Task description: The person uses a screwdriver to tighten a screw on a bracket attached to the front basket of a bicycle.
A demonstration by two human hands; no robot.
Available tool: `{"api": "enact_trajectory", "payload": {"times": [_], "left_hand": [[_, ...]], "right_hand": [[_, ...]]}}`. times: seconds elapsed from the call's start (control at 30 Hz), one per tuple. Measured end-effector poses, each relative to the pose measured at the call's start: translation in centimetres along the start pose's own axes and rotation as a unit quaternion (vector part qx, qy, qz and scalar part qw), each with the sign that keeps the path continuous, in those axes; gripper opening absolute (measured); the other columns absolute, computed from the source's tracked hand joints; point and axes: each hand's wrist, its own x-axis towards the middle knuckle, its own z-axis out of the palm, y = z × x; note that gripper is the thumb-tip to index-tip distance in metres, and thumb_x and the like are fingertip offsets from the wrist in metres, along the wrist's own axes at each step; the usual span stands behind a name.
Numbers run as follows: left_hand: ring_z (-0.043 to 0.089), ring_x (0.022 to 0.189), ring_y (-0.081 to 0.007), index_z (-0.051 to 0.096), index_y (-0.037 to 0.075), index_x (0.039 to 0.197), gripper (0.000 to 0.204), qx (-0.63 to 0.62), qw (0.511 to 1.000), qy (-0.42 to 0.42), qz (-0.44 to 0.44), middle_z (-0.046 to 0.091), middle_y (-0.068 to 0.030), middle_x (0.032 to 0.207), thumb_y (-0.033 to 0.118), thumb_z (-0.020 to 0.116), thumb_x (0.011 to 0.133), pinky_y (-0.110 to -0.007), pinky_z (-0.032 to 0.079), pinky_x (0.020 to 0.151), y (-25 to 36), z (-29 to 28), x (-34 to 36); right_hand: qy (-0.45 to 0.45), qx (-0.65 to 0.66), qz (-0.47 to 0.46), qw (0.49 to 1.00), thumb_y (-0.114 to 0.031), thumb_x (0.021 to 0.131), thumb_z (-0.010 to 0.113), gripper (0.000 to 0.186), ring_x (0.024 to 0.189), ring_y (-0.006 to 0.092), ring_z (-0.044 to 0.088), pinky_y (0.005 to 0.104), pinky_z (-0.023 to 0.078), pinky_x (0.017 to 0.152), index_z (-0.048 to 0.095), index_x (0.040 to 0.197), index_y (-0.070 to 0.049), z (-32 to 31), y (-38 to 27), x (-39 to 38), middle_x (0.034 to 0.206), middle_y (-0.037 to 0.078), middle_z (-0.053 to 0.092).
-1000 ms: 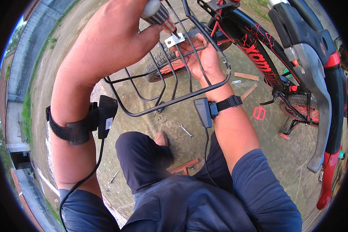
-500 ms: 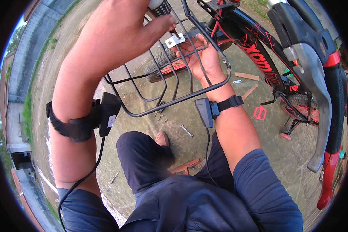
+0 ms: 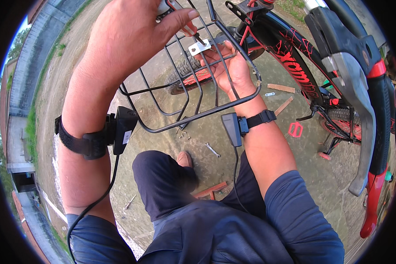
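Note:
My left hand is closed round the handle of a screwdriver, which is partly hidden by the hand. The shaft slants down to a small white metal plate with holes, set against the wires of a black bicycle basket. My right hand reaches up behind the basket wires, palm up. Its fingers are curled beneath the plate, and the plate and wires partly hide them; what they pinch there is not visible.
A black and red bicycle frame stands to the right, with a brake lever close by. A tyre shows below the basket. On the ground lie a wrench, a red pedal, wood pieces and small bolts.
My left hand has turned round the screwdriver handle and shifted slightly left, so more of the red part near the shaft shows. My right hand stays nearly still beneath the plate.

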Motion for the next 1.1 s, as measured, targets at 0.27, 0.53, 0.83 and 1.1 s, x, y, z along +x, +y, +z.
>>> {"api": "enact_trajectory", "payload": {"times": [0.27, 0.53, 0.83, 1.1], "left_hand": [[0.065, 0.082, -0.038, 0.062, 0.001, 0.107, 0.039, -0.021, 1.0, -0.003, 0.02, 0.066, -0.0197, 0.088, 0.024, 0.077, 0.08, -0.042, 0.051, 0.072, -1.0, 0.1, 0.0], [0.065, 0.082, -0.038, 0.063, 0.001, 0.105, 0.038, -0.001, 1.0, 0.003, -0.003, 0.066, -0.0195, 0.084, 0.026, 0.076, 0.081, -0.043, 0.051, 0.071, 0.1, 0.0, 0.2], [0.066, 0.078, -0.0376, 0.063, 0.001, 0.105, 0.037, -0.032, 0.997, -0.044, -0.056, 0.065, -0.0192, 0.077, 0.025, 0.076, 0.08, -0.043, 0.051, 0.07, -0.9, 0.0, 0.7], [0.065, 0.078, -0.0372, 0.063, 0.001, 0.105, 0.038, 0.007, 0.999, -0.004, -0.031, 0.065, -0.0187, 0.076, 0.026, 0.076, 0.08, -0.043, 0.051, 0.069, 0.5, 0.0, 0.1]], "right_hand": [[-0.054, 0.015, 0.017, 0.998, -0.038, 0.099, 0.044, 0.048, 0.102, 0.0374, 0.067, 0.0403, 0.056, 0.084, 0.065, 0.112, 0.003, -0.9, 0.1, 0.5, 0.11, 0.022, 0.068], [-0.073, 0.011, 0.017, 0.997, -0.039, 0.1, 0.044, 0.049, 0.101, 0.0365, 0.067, 0.0408, 0.057, 0.083, 0.063, 0.112, 0.004, -1.1, -0.1, 0.7, 0.11, 0.022, 0.068], [-0.114, 0.051, 0.034, 0.992, -0.039, 0.101, 0.044, 0.049, 0.102, 0.0366, 0.066, 0.0421, 0.057, 0.084, 0.062, 0.114, 0.005, -1.8, 0.0, 1.2, 0.111, 0.023, 0.067], [-0.088, 0.022, 0.022, 0.996, -0.04, 0.101, 0.044, 0.05, 0.104, 0.0365, 0.065, 0.042, 0.056, 0.086, 0.061, 0.117, 0.005, -1.2, -0.1, 0.9, 0.113, 0.023, 0.066]]}}
